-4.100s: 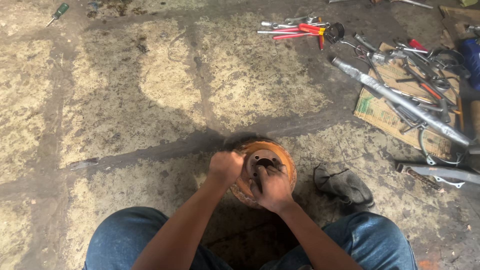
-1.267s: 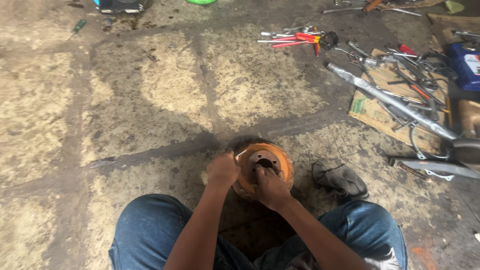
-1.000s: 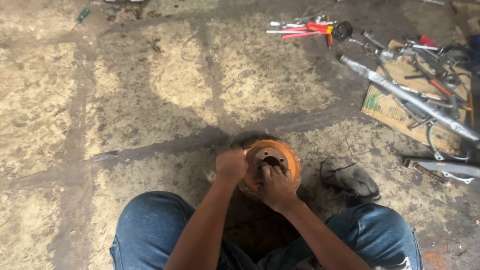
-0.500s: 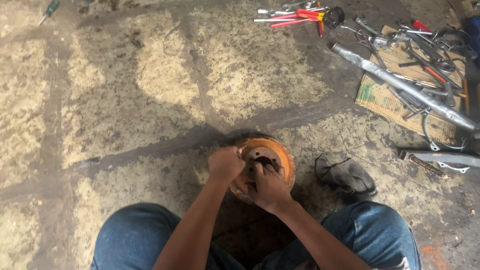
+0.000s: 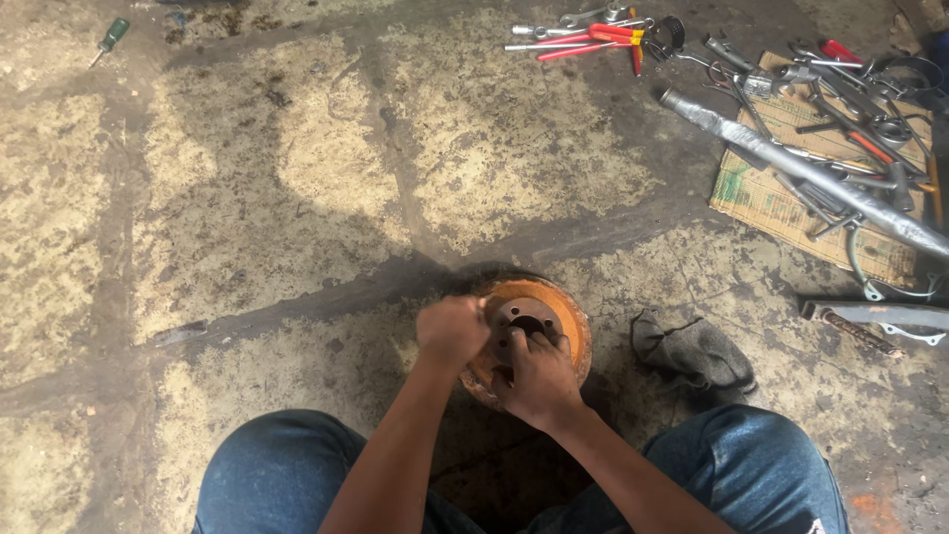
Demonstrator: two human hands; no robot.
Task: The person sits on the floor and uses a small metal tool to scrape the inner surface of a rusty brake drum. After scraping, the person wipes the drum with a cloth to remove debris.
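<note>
The stained concrete floor (image 5: pixel 297 178) fills most of the view, cracked and dark with oil. The person sits on it in blue jeans (image 5: pixel 277 475), knees spread, with the work between them.

On the right, well apart from the hands, a flattened cardboard sheet (image 5: pixel 781 203) carries a long metal tube (image 5: pixel 801 168) and a tangle of spanners and pliers; a pair of red-handled pliers (image 5: pixel 583 42) lies on bare concrete above it, and a green-handled screwdriver (image 5: pixel 111 38) sits alone at the far upper left.

The rusty orange brake drum (image 5: pixel 563 316) rests flat on the floor just in front of the person, its grey hub face and bolt holes turned upward. Just beside it on the right lies a crumpled grey rag (image 5: pixel 692 351).

The left hand (image 5: pixel 453 331) is clenched into a fist at the drum's left rim; whether it closes on something small cannot be told. The right hand (image 5: pixel 539 381) lies over the near side of the hub, fingers curled into the centre hole, apparently gripping the drum to steady it.

The likely risk is the drum sliding or rocking on the oily, uneven concrete, since only the right hand braces it. A slip could pinch the fingers hooked in the hub or scrape them on the rusted edge.
</note>
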